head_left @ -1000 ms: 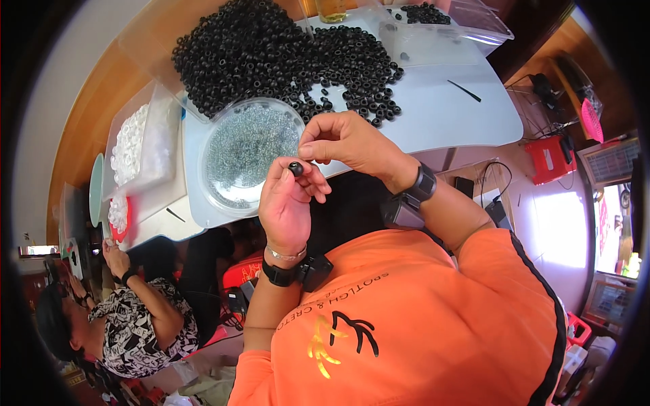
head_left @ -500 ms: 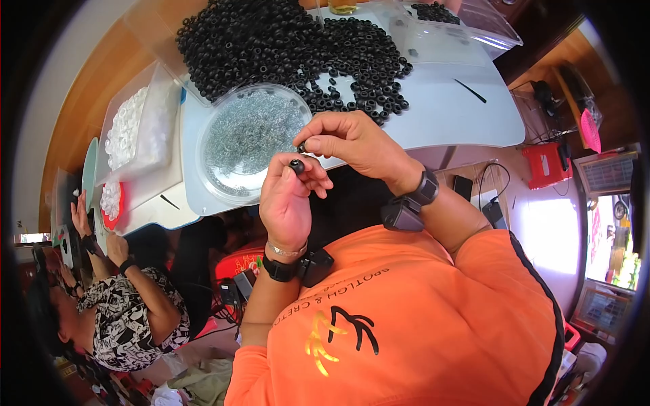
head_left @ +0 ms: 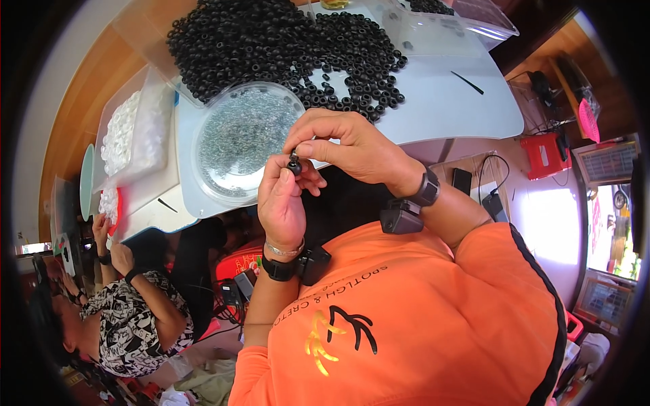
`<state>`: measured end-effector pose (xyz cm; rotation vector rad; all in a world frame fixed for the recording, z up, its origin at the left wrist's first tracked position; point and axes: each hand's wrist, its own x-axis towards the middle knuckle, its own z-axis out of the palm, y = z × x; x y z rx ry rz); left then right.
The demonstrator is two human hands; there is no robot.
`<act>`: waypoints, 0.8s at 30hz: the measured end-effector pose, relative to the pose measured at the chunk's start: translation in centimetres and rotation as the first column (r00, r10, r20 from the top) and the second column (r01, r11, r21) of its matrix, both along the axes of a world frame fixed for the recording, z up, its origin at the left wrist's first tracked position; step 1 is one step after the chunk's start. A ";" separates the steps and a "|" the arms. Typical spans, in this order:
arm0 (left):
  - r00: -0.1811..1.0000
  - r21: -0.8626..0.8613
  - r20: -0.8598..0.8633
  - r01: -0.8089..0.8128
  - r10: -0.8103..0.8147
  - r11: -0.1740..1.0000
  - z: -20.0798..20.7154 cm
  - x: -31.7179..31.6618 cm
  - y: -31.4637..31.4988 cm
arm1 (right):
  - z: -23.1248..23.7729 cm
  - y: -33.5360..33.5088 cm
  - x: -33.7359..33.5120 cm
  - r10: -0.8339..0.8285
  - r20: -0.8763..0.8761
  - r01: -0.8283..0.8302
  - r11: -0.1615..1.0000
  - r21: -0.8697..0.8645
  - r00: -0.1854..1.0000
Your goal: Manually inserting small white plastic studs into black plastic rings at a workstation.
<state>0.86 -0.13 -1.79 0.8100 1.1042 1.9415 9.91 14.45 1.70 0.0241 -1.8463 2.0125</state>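
Note:
Between the thumb and forefinger of my left hand sits a small round black piece. My right hand comes from above, thumb and forefinger pinched at the top of that piece. A tiny dark part shows at its fingertips, too small to name; the fingers mostly hide it. Just beyond my hands is a round clear tub holding many tiny clear pieces. A big heap of black ring-shaped pieces covers the table behind it.
A thin black stick lies on the pale table. At left are a clear bin of white pieces and a small red tray. A co-worker sits at left. A clear box stands at the back right.
My right fingertips have come down onto the black piece, which were a little apart before. The co-worker's raised hand has moved to the red tray. The view has shifted slightly.

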 end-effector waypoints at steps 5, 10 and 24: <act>1.000 -0.006 -0.021 0.008 -0.008 1.000 -0.2 0.0 0.1 | 0.2 0.0 0.3 0.022 0.042 -0.023 1.000 0.007 0.999; 1.000 -0.018 -0.011 0.005 -0.006 1.000 -0.2 0.3 0.1 | 0.0 0.0 0.6 -0.005 0.047 0.002 0.998 0.061 0.999; 0.995 -0.022 0.100 0.011 -0.009 1.000 0.0 0.9 0.1 | -1.6 -2.3 1.1 -0.350 -0.207 0.406 0.770 0.491 0.914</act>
